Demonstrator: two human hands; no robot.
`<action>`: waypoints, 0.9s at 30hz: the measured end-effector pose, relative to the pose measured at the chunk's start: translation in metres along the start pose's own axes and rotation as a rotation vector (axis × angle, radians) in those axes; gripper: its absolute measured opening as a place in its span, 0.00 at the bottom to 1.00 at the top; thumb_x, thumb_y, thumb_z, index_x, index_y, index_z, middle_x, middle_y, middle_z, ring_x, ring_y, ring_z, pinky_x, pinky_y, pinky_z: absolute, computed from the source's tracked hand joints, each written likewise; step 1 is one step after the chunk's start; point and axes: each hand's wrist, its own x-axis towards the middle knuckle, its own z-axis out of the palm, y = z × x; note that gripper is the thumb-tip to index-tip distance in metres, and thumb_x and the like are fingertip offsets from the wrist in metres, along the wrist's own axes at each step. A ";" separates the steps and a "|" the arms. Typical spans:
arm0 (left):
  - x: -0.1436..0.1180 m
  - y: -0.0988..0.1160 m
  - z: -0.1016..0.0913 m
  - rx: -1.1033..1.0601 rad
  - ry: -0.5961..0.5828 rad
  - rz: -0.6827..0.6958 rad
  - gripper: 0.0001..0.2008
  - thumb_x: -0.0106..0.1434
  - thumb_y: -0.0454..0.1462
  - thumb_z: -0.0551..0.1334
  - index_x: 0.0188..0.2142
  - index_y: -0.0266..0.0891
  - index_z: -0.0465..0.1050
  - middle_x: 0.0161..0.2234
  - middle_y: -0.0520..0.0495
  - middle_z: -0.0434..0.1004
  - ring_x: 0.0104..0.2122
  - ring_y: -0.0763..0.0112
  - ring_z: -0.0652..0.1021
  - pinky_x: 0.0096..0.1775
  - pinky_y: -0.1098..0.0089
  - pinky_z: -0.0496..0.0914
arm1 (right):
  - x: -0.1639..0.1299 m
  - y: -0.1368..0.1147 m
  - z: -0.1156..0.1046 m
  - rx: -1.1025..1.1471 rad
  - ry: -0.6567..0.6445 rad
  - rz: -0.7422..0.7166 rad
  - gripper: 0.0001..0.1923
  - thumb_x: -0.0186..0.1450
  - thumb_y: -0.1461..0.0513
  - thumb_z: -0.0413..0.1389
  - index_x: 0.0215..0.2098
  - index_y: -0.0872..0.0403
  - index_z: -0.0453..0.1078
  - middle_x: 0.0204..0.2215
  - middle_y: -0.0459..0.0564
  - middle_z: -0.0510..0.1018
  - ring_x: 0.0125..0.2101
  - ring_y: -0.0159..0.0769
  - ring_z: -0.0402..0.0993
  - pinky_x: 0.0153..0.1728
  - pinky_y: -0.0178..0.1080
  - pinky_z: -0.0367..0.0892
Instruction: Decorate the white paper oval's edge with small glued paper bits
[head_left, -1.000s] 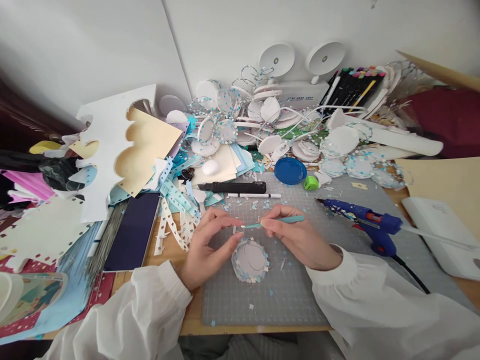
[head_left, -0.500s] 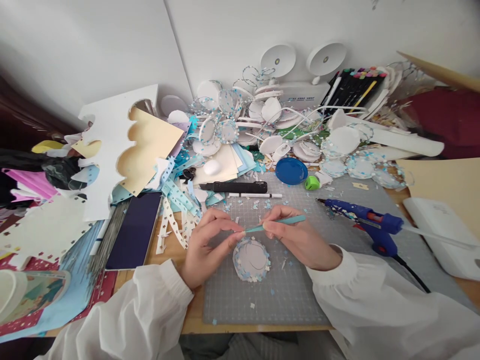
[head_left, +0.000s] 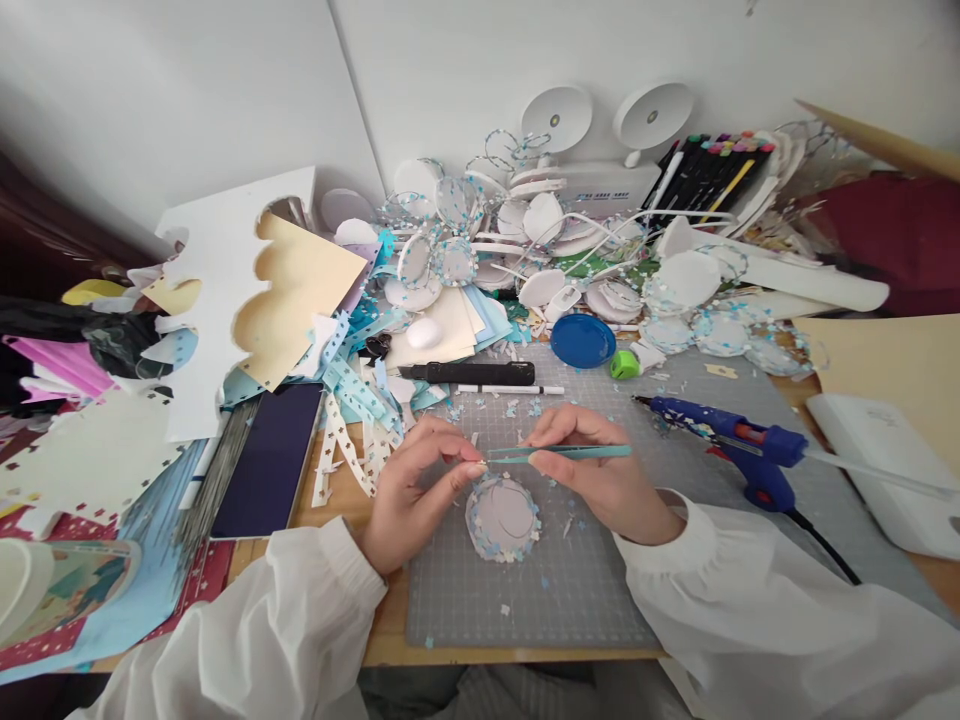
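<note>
My right hand (head_left: 581,455) is closed around light blue tweezers (head_left: 604,451), whose tips point left and stand slightly apart. Close to those tips, my left hand (head_left: 427,480) pinches a tiny pale paper piece (head_left: 482,465) between thumb and index finger; its exact shape is too small to tell. Just below both hands lies a round white disc (head_left: 502,518), its rim covered with small blue and white paper bits. It rests flat on the grey cutting mat (head_left: 540,610), where more tiny bits are scattered.
A blue hot glue gun (head_left: 750,440) lies to the right, its cord running toward me. Behind the hands are a black cutter (head_left: 480,374), a white pen (head_left: 510,391) and a blue lid (head_left: 583,341). A dark phone (head_left: 270,460) and punched paper strips (head_left: 349,440) lie left.
The tweezers have turned from slanting to nearly level and shifted right, and their tips now show apart. My left hand stays almost in place, still pinching. The disc has not moved.
</note>
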 end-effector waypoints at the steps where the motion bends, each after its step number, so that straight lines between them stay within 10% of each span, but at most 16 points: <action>1: 0.000 0.000 0.000 0.000 -0.003 0.001 0.01 0.63 0.34 0.63 0.35 0.40 0.74 0.32 0.48 0.72 0.35 0.69 0.73 0.38 0.68 0.69 | 0.000 -0.001 0.000 -0.012 -0.004 0.001 0.07 0.59 0.60 0.63 0.29 0.50 0.69 0.30 0.47 0.77 0.33 0.35 0.73 0.35 0.40 0.70; 27: 0.002 0.002 0.001 0.036 -0.016 -0.014 0.03 0.64 0.34 0.61 0.36 0.39 0.75 0.32 0.46 0.74 0.35 0.68 0.73 0.37 0.67 0.69 | 0.001 -0.002 0.004 -0.077 0.070 0.073 0.09 0.58 0.57 0.64 0.27 0.51 0.69 0.29 0.47 0.76 0.29 0.33 0.72 0.31 0.38 0.68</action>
